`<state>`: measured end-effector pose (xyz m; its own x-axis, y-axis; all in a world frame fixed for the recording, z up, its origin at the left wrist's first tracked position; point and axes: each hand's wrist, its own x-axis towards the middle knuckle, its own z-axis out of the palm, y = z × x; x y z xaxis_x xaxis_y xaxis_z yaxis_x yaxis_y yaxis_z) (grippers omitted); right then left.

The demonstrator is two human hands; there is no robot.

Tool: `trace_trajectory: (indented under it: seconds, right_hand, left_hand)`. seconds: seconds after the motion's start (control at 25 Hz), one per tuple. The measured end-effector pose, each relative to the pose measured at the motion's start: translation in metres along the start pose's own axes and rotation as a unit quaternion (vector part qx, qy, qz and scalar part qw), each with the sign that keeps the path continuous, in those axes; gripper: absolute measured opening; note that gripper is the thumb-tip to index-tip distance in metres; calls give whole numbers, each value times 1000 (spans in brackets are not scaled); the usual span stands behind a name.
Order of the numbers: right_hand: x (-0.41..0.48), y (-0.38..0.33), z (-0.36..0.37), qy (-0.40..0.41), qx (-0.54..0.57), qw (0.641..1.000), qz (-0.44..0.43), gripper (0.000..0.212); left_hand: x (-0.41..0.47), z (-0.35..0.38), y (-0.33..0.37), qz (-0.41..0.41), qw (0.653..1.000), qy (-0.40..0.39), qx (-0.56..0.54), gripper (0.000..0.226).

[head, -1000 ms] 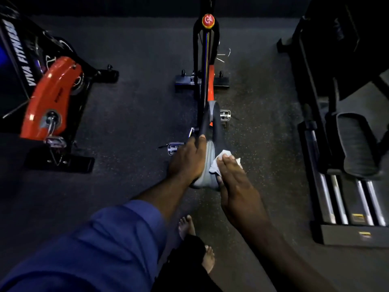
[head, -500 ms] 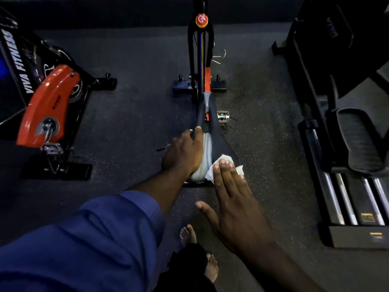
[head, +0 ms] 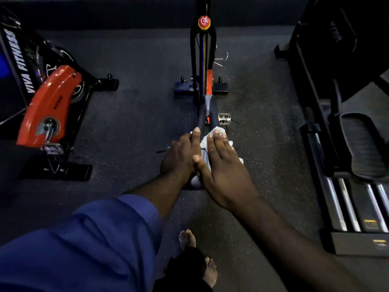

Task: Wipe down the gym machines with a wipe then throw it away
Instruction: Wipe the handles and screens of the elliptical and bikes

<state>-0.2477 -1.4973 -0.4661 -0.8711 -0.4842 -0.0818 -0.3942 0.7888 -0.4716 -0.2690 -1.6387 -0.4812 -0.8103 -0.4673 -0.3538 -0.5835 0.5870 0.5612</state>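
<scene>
An exercise bike (head: pixel 203 66) stands straight ahead, seen from above, with a red knob on its frame. Its black and grey saddle (head: pixel 207 106) lies mostly under my hands. My left hand (head: pixel 181 153) grips the saddle's left side, fingers curled over the edge. My right hand (head: pixel 223 165) lies flat with straight fingers and presses a white wipe (head: pixel 219 131) onto the saddle's top and right side. Bits of the wipe stick out beyond my fingertips and by my little finger.
A second bike (head: pixel 48 106) with an orange cover stands at the left. A black elliptical machine (head: pixel 347 144) with rails and a footplate fills the right side. Dark speckled rubber floor (head: pixel 130 123) lies between them. My bare feet (head: pixel 197 256) show below the saddle.
My right hand has slid the wipe forward along the saddle, from its rear toward the nose. My left hand has kept its grip on the saddle's left side.
</scene>
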Motion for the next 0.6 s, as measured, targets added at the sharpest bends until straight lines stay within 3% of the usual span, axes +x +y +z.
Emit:
trace_trajectory:
  seconds: [0.28, 0.6]
  right_hand:
    - [17, -5, -5, -7, 17, 999, 31, 104]
    - [-99, -21, 3, -36, -43, 998, 30, 101]
  left_hand:
    - [-2, -1, 1, 5, 1000, -5, -10, 75]
    - [-7, -2, 6, 11, 1000, 20, 5, 68]
